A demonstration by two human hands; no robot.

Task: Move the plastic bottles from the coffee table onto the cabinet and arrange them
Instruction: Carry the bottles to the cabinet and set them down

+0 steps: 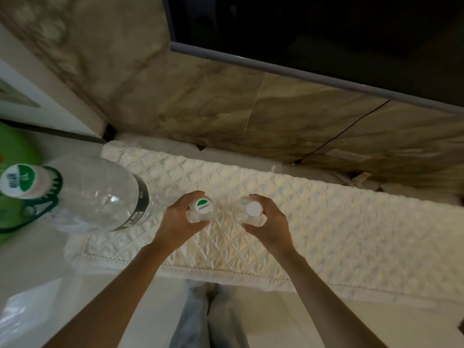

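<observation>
Two small clear plastic bottles stand upright, seen from above, side by side but apart on the quilted white cloth (288, 209) covering the cabinet top. The left bottle (203, 209) has a white cap with a green half-disc and printed lettering; its body is transparent and appears empty. The right bottle (251, 213) has a plain white cap and the same clear body.

Hands: the left hand (179, 222) curls around the left bottle, fingers on the far side, thumb on the near side. The right hand (270, 221) curls around the right bottle in the same manner. Whether the bottle bases touch the cloth cannot be told from this angle.

To the left, a large clear jug (100, 197) stands at the cloth's end, with a dark label band, a dark green carry handle and a white-and-green cap (21, 180). Beyond it, at the left edge, a bright green object (15, 146) is partly cut off.

The cloth has a diamond-stitched pattern and a lace-like trim along the near edge. Behind the cabinet rises a beige marbled wall (200, 96); a dark screen (326, 33) with a grey frame hangs above, and a thin black cable (344, 133) runs down the wall. Pale floor tiles and light trouser legs (208, 317) show below. Lighting is dim.
</observation>
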